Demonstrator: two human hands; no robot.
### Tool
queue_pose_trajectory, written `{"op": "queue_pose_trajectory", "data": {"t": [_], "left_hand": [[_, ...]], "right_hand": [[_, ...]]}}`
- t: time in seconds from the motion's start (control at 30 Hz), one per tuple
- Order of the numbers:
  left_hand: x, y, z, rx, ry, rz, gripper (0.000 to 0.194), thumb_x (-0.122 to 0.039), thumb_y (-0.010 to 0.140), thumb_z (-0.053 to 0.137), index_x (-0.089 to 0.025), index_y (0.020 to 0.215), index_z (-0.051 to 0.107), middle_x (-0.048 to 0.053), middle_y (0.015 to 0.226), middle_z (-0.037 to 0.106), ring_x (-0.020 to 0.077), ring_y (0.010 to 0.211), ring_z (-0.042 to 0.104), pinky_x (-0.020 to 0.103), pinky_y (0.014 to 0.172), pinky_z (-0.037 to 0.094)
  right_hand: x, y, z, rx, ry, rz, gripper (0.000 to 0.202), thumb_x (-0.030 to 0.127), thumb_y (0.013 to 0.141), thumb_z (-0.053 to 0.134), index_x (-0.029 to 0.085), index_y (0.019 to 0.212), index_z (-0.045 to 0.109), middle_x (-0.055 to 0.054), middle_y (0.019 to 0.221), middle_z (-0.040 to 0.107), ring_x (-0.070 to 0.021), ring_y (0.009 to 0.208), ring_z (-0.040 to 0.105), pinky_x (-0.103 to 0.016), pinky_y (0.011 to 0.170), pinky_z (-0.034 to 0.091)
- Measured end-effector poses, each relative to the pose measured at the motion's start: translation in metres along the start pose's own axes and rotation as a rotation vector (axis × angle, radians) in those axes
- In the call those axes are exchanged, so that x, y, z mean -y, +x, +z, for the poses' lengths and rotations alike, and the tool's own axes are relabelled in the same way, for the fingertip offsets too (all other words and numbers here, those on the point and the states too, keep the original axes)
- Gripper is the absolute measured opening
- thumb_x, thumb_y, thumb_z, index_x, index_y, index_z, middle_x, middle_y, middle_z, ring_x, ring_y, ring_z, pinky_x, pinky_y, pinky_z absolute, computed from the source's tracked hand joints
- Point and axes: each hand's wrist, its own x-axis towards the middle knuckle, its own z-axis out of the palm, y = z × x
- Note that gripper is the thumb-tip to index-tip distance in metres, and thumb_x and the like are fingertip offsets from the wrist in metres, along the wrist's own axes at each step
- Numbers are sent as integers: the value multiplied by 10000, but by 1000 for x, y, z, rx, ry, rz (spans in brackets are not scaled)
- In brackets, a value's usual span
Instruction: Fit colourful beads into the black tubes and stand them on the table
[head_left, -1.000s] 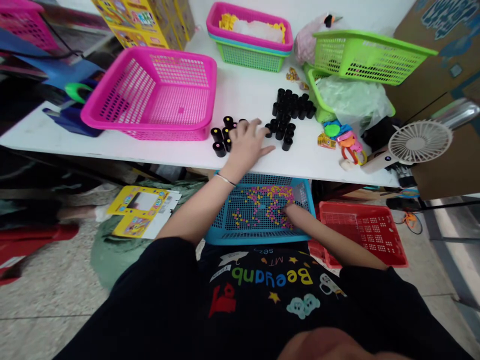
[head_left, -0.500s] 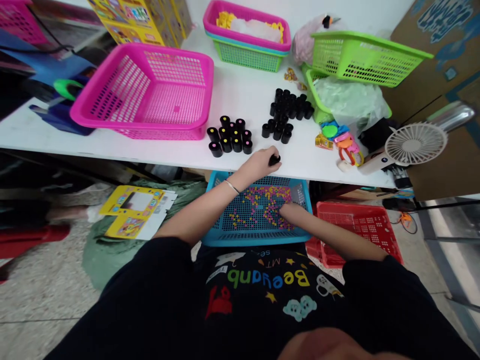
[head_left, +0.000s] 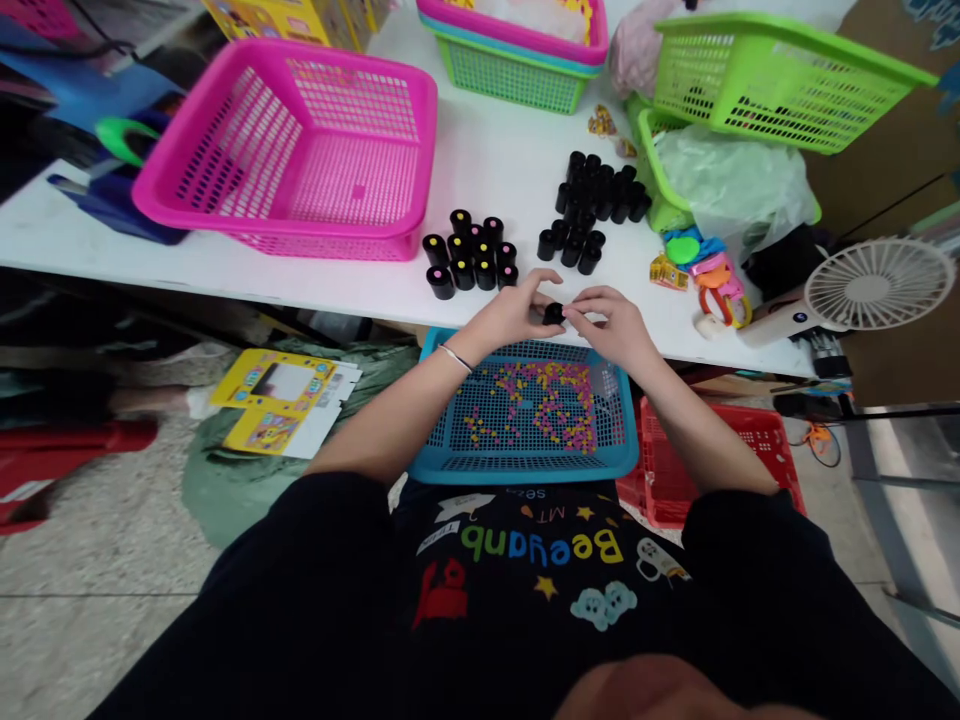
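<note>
White tabletop of baskets and small black cylinders
On it lie a bright pink rectangular plastic basket, black cylinders with yellow or pink dots and plain black cylinders.

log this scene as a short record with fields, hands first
left hand: holds a black cylinder
right hand: fingertips at that cylinder
nearby cylinders: one group with yellow or pink centres, another with plain black tops
blue basket: below the table edge, holding small pink and yellow pieces
pink basket: on the table, left
</note>
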Motion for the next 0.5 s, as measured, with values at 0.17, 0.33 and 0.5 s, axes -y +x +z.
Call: {"op": "queue_pose_trajectory", "data": {"t": [0.17, 0.33, 0.5], "left_hand": [[-1, -1, 1, -9, 14, 18, 622, -265, 833, 821, -221, 1342, 466, 44, 1007, 836, 170, 897, 777, 276, 862, 568], [-1, -3, 2, -15, 22, 24, 605, -274, 853, 805, -227, 1355, 469, 38, 1023, 832, 163, 873, 767, 263, 832, 555], [3, -2, 2, -27, 34, 38, 623, -296, 848, 844, -227, 1354, 486, -45, 811, 741, 146, 771, 711, 239, 768, 522]], "right_hand": [[0, 13, 6, -11, -13, 62, 125, 284, 900, 782, 194, 927, 864, -76, 1075, 704, -213, 967, 704, -379, 819, 658], [4, 16, 12, 21, 218, 255, 242, 286, 902, 790, 160, 1106, 825, -65, 1056, 730, -119, 712, 676, -292, 671, 631], [8, 25, 19, 57, 568, 547, 234, 174, 909, 749, 119, 1131, 795, -63, 970, 768, -99, 742, 706, -229, 749, 664]]}}
